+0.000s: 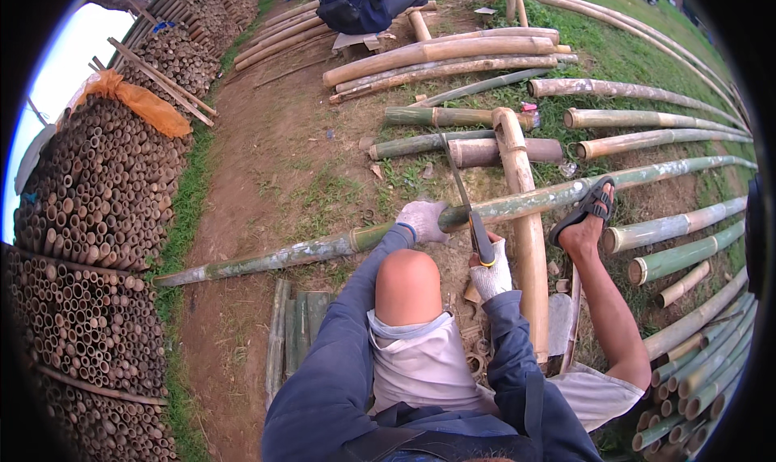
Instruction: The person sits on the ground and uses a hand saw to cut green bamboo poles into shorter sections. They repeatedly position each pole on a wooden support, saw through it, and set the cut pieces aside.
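Though near the blade's edge [458, 175], left hand [423, 221] apart, open dirt [275, 171] beyond.

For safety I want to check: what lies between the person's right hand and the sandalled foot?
In the head view, a pale bamboo beam lies between the right hand and the sandalled foot.

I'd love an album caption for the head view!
Gloved left hand on a bamboo pole, gloved right hand gripping a saw that crosses over it.
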Available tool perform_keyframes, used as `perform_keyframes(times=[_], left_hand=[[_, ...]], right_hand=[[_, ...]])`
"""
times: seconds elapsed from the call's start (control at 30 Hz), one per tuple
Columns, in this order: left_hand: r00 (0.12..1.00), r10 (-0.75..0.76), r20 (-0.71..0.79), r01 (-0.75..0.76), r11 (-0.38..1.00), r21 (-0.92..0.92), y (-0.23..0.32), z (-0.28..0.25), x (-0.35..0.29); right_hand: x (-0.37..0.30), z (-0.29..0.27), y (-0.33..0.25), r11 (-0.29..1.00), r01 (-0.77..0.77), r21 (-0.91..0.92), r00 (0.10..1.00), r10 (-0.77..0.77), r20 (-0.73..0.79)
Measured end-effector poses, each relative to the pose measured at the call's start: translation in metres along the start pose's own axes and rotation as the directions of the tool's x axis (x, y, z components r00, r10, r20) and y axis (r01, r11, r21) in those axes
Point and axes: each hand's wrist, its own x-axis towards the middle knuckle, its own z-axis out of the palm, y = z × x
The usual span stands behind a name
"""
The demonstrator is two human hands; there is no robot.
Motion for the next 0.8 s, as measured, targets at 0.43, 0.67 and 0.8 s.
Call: perform_keyframes(times=[0.43,0.67,0.8], left_hand=[[1.0,-0.013,-0.02,0.013,1.0,-0.006,0.001,0.004,0.005],[0.999,-0.047,0.007,0.047,0.999,-0.002,0.014,-0.002,0.004],[0.995,-0.042,0.087,0.039,0.998,0.039,0.014,-0.011,0.008]], right_hand=[[-0.186,-0.086,-0.071,0.983,0.165,-0.082,0.986,-0.167,-0.02],[-0.025,-0.007,0.0,1.0,-0.015,-0.009,1.0,0.015,-0.004],[-0.122,-0.053,-0.028,0.988,-0.04,-0.146,0.999,0.045,0.029]])
